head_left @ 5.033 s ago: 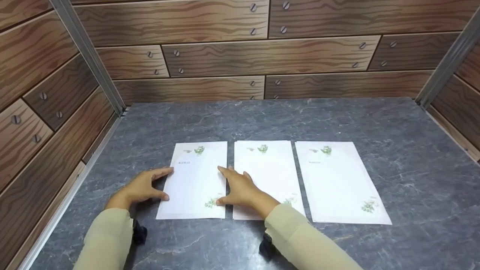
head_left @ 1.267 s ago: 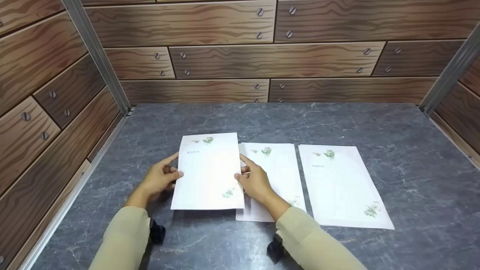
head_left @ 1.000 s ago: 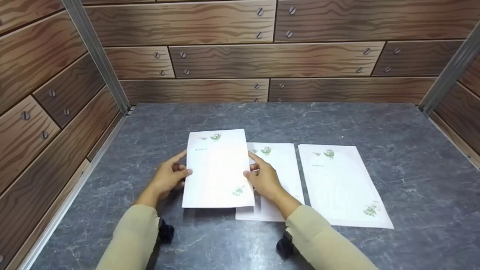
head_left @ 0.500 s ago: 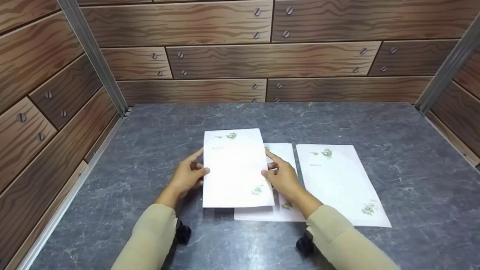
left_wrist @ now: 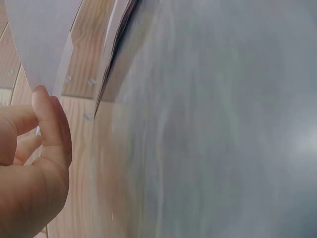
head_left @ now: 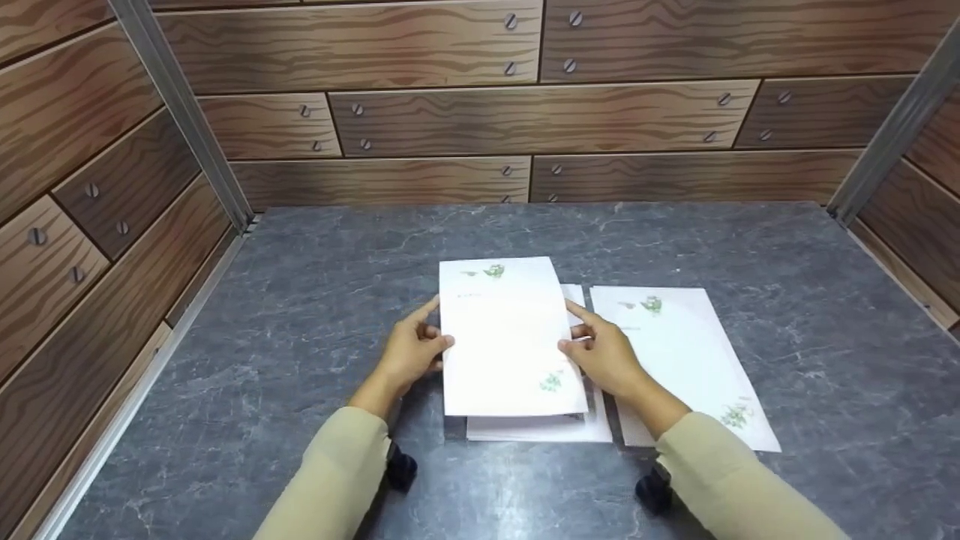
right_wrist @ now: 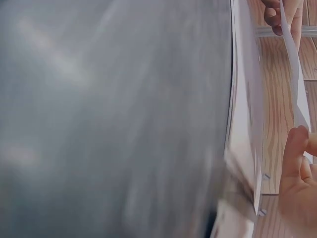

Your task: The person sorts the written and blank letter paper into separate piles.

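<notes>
A white sheet of paper (head_left: 502, 337) with small green plant prints is held above the table, partly covering the middle stack of paper (head_left: 536, 430). My left hand (head_left: 406, 351) pinches its left edge, thumb on top and fingers behind. On the opposite edge my right hand (head_left: 609, 358) does the same. Both wrist views show the lifted paper (left_wrist: 42, 44) off the surface; whether it is one sheet or more, I cannot tell. To the right lies another printed sheet (head_left: 675, 360), partly hidden by my right hand and wrist.
The dark grey marbled table (head_left: 337, 255) carries the papers. Plank-patterned walls (head_left: 435, 120) close it off at the back and both sides, with metal posts (head_left: 180, 112) at the corners.
Five seconds ago the paper lay at the left with both hands beside it. It has since been gripped, lifted and carried right, over the middle stack. The right-hand sheet stays put.
</notes>
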### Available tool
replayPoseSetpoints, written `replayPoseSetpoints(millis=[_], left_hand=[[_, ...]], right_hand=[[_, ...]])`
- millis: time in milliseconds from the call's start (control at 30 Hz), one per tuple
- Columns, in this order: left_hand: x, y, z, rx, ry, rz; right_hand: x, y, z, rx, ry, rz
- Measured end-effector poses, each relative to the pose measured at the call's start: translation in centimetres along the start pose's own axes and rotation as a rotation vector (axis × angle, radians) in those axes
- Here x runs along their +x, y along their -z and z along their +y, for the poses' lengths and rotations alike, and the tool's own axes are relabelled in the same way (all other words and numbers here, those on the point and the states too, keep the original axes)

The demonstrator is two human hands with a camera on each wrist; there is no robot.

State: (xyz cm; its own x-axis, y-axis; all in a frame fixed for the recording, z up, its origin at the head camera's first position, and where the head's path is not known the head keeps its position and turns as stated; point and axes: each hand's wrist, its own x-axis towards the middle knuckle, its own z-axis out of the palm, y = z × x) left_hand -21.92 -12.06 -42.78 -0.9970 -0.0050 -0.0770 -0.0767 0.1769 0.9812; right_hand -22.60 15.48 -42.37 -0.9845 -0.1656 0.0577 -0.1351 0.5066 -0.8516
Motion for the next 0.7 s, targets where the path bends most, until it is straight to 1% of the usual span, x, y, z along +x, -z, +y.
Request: replayPoseSetpoints(millis=[167,367,500,700], left_hand=[[0.1,-1.7,0.4,0.0,-0.009,-0.001],[0.0,-3.7,0.7,-0.016,-0.042,-0.016],[-0.1,-5.0,0.8,-0.024,-0.047,-0.018],[-0.2,-6.7,1.2,-0.006,-0.018,-0.028]], right_hand=[[-0.4,1.6,0.8,-0.062,0.024,0.007],[-0.9,3.4,1.8,-0.108,-0.007,0.019],[-1.3,4.5,2.3,-0.085,-0.026,0.002],[-2.1,6.1,3.1,-0.068,-0.028,-0.016]])
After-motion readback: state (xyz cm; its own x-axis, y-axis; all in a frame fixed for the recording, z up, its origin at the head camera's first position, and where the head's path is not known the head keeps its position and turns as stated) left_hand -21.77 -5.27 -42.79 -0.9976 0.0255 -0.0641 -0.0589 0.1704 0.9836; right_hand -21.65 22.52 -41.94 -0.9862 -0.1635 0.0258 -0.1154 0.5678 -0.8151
